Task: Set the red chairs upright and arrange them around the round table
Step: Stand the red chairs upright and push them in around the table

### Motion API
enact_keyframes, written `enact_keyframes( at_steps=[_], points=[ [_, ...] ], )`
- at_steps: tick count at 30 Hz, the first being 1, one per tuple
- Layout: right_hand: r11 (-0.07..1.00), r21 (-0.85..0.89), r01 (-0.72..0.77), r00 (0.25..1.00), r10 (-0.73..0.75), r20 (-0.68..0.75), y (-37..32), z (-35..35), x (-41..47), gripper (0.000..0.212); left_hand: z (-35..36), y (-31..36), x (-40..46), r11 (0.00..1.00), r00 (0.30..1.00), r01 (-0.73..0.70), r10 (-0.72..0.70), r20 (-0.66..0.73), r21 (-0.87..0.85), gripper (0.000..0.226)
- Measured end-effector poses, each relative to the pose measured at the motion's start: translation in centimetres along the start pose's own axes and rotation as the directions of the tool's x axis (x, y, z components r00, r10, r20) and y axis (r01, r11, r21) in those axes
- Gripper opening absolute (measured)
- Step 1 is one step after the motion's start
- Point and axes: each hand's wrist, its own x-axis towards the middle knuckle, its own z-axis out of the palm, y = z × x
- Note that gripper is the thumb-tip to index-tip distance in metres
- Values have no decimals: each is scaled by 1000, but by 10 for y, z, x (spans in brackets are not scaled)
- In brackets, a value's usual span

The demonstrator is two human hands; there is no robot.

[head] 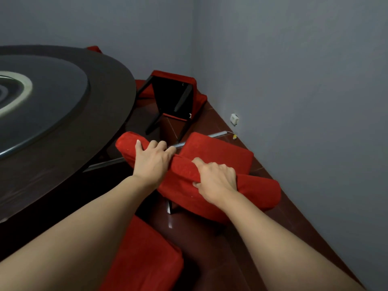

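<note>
the near chair (210, 164) sits between the table (63, 114) and the wall (294, 80), its padded back top clamped by both hands: the left hand (151, 160) wraps the left part, the right hand (214, 179) grips just beside it. the step in hand looks like positioning this chair, which seems roughly upright. next it likely needs turning to face the table and sliding closer. beyond it a second chair (174, 97) lies tipped, legs showing, not yet righted. another red seat (142, 259) is below the arms.
</note>
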Motion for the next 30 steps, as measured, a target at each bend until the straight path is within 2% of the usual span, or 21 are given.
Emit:
enact_keyframes(
  at_steps=[6, 13, 17, 21, 30],
  points=[
    [1000, 3, -24, 1000, 24, -3, -3, -1, -2, 52, -3, -1, -2, 1000, 1000, -1, 1, 7, -1, 36],
    [1000, -17, -25, 996, 26, 88, -1, -11, -5, 57, -12, -5, -6, 999, 997, -37, 37, 67, 9, 49],
    [999, -14, -50, 991, 51, 124, 3, -19, -13, 65, -22, -3, -10, 998, 997, -53, 54, 57, -18, 53],
    [996, 39, -77, 987, 71, 144, 5, -30, -24, 73, -37, 5, -13, 996, 994, -91, 92, 59, -22, 62],
    [985, 105, -137, 986, 125, 113, 22, -64, -56, 80, -81, 36, -20, 977, 976, -209, 211, 53, -46, 66]
  ],
)
